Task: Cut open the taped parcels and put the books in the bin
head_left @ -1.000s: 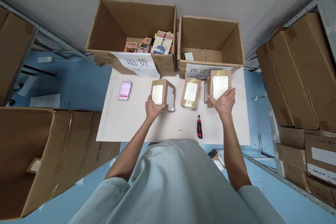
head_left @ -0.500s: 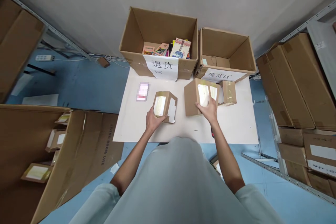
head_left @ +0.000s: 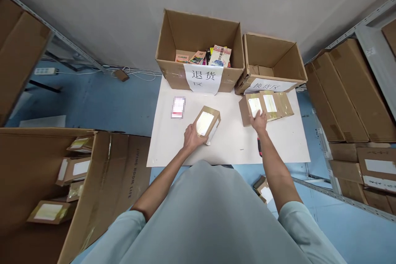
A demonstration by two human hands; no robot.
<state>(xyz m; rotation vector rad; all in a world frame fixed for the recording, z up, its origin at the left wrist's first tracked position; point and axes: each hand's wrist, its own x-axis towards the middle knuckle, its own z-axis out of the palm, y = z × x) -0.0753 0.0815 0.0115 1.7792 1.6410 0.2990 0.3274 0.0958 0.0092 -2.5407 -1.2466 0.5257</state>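
Note:
My left hand (head_left: 193,137) is closed around the lower left of a small cardboard box (head_left: 215,112) with a white label and clear tape. The box stands slightly turned on the white table (head_left: 229,132). My right hand (head_left: 259,122) has its thumb and fingers on the labelled face of another cardboard box (head_left: 245,112). Directly to the right of that box sits a second labelled box (head_left: 270,103), with a taped box (head_left: 285,104) beside it. Below my right hand lies a red and black box cutter (head_left: 259,147).
Two large open cartons with paper signs stand at the table's back; the left carton (head_left: 173,76) holds several books, the right carton (head_left: 291,62) some cardboard. A blurred pink card-like item (head_left: 178,107) lies on the left. Shelves (head_left: 346,90) flank the right; a big carton (head_left: 117,165) with parcels stands left.
The boxes at my right hand now sit in a row, more to the right and back. The left box is tilted a little more. The whole view has shifted slightly.

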